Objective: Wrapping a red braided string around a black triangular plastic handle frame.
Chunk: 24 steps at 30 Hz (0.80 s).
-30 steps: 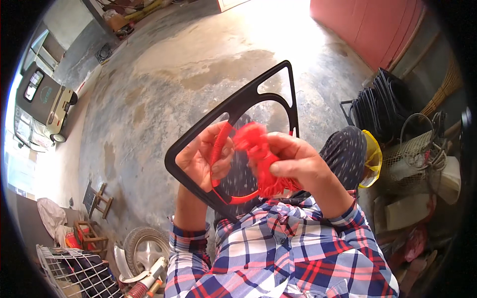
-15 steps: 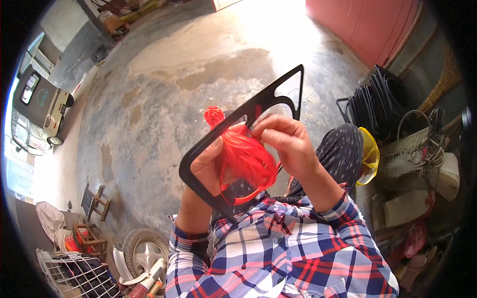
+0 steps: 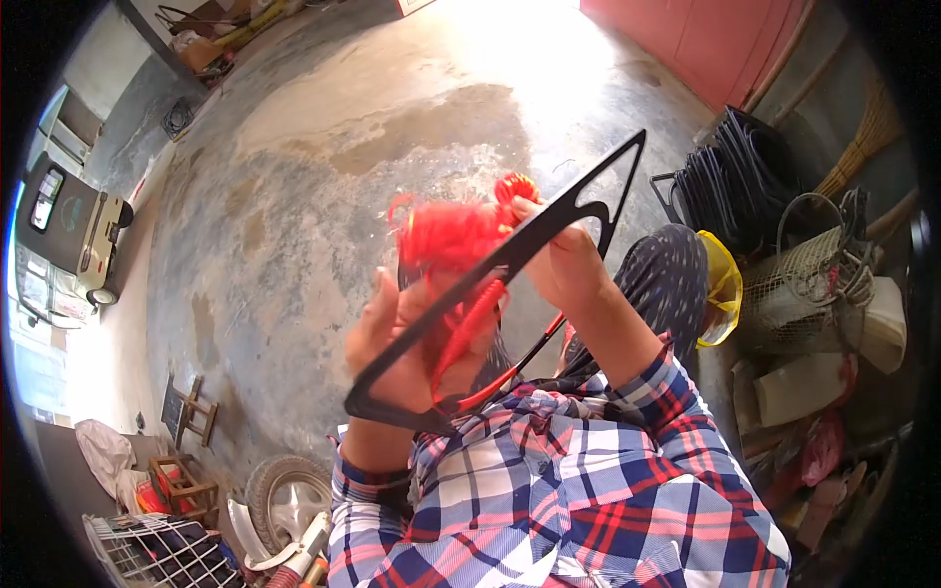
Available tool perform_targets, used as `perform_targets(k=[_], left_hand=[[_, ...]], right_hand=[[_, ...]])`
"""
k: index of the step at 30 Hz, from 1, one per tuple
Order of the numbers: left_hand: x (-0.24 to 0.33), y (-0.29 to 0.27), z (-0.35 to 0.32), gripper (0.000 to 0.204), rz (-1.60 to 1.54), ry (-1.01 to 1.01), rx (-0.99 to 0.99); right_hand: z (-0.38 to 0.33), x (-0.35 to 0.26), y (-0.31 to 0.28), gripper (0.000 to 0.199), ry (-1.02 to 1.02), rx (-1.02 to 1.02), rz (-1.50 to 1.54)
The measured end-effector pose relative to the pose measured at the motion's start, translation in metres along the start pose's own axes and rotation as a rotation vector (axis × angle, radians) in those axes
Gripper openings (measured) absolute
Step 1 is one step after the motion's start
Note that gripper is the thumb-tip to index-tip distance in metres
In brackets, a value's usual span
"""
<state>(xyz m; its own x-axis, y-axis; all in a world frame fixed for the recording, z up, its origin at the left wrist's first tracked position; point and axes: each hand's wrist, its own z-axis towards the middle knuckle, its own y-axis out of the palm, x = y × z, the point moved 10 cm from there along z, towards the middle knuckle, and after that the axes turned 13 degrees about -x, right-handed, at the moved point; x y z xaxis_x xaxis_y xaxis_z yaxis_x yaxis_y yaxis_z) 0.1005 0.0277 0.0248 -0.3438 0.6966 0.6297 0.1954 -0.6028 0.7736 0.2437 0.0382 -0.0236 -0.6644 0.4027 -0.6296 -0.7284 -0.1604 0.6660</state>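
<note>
A black angular frame (image 3: 461, 289) stands tilted across my lap, its long bar slanting up to the right. Red cord strands (image 3: 459, 343) run along its inner side, and more red shows on a lower bar (image 3: 500, 380). My right hand (image 3: 561, 263), closed, pinches the knotted end of a red cord bundle (image 3: 456, 235) at the bar; some of its fingers are hidden behind the frame. The loose loops are blurred and swing left above the bar. My left hand (image 3: 377, 338) lies against the frame's near left part, thumb stretched up and apart, other fingers partly hidden behind the bar and strands.
Several similar black frames (image 3: 725, 191) are stacked at the right, by a wire basket (image 3: 799, 284) and a yellow bag (image 3: 721, 294). Near left are a wheel (image 3: 292, 495), a white wire crate (image 3: 162, 549) and small wooden stools (image 3: 201, 412). A three-wheeled vehicle (image 3: 74, 225) stands far left.
My right hand has carried the bundle's knotted end up and right, and the loops have swung up over the bar. The left thumb has come away from the bundle. The frame has tipped slightly.
</note>
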Motion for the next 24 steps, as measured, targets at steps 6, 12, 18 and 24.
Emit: perform_targets(k=[6, 12, 18, 24], left_hand=[[0.021, -0.015, 0.001, 0.073, 0.097, 0.057, -0.096], [0.019, -0.019, 0.000, 0.061, 0.014, 0.053, -0.190], [0.031, -0.032, -0.002, 0.051, 0.032, 0.117, -0.137], [0.043, -0.044, -0.006, 0.046, 0.199, 0.139, -0.078]], right_hand=[[-0.028, -0.005, 0.013, 0.027, 0.150, -0.010, 0.169], [-0.018, -0.069, 0.059, 0.044, -0.134, -0.362, 0.431], [-0.029, -0.060, 0.058, 0.048, -0.042, -0.243, 0.255], [-0.047, -0.020, 0.082, 0.045, 0.136, -0.173, 0.002]])
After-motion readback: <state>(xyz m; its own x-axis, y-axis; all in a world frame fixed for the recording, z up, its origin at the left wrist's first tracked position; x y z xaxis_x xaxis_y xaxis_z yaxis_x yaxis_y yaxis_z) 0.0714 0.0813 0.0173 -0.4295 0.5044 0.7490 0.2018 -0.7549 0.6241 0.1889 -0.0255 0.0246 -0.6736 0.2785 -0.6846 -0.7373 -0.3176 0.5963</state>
